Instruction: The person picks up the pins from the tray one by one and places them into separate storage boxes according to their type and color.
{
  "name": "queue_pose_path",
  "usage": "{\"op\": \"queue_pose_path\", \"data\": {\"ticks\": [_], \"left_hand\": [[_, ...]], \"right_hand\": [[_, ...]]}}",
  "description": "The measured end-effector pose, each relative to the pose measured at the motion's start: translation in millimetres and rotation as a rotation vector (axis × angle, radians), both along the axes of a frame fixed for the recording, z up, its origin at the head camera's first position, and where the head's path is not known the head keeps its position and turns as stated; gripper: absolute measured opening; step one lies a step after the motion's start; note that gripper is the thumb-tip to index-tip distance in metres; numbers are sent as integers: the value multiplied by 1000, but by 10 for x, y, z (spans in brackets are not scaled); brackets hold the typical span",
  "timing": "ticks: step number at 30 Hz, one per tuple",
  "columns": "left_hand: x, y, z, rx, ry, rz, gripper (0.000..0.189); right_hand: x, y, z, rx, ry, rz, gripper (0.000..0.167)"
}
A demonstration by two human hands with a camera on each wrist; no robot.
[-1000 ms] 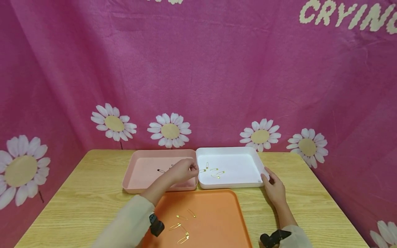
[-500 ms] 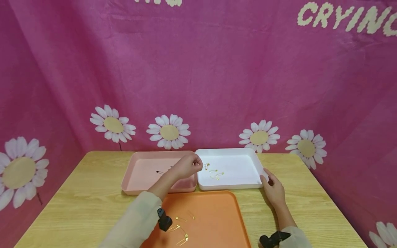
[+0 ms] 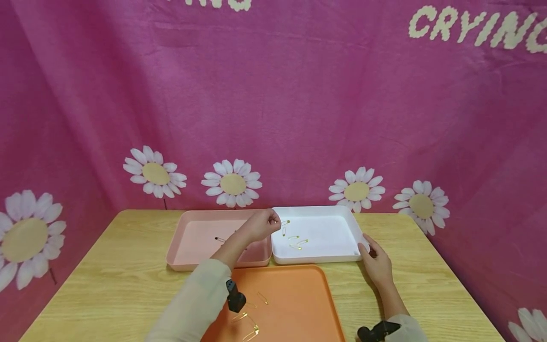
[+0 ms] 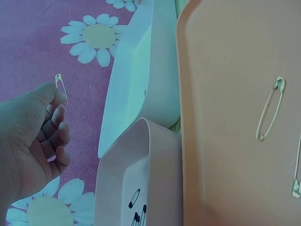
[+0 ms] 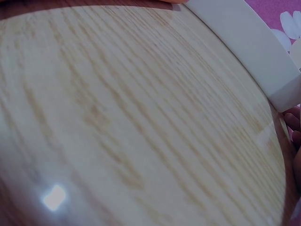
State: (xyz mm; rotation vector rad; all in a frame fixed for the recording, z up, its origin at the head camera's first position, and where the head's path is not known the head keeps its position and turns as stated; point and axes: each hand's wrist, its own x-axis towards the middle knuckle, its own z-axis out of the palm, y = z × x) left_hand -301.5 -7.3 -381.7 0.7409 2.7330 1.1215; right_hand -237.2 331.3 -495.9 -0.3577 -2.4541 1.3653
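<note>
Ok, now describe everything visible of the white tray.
The white tray is a shallow, smooth rectangle with rounded corners and low walls, apparently plastic. It lies flat on the far part of the wooden table, right of the pink tray, seemingly against it. Four gold safety pins lie in its left half. The person's right grip holds its near right corner, thumb at the rim. Its underside is hidden.
</note>
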Motion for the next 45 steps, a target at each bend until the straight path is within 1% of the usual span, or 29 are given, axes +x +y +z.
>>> {"op": "queue_pose_path", "data": {"ticks": [4,11,17,21,28,34,40,42,45], "left_hand": [[-28,36,-4,-1,-25,7,9],[-98,111,-16,-1,-10,19,9],[-136,160,-43,-19,-17,54,8],[-148,207,-47,-24,-15,75,8],[-158,279,-90,-36,-13,88,10],[-166,327,-125,-24,-30,104,9],[-171,370,-149,-19,-18,133,10],[-173,383,-160,-15,-24,146,10],[-179,406,-199,-10,-29,165,10]], "right_hand": [[-1,-2,-9,-3,-3,-3,56],[-6,2,-25,6,11,-14,55],[-16,8,-21,13,0,-6,56],[-17,9,-19,13,-8,-8,56],[-5,1,-5,17,-17,-4,56],[-12,13,-2,13,2,-3,55],[-17,17,-6,12,-1,-4,55],[-15,17,-8,5,-3,-7,55],[-16,16,-13,-7,-5,-5,55]]}}
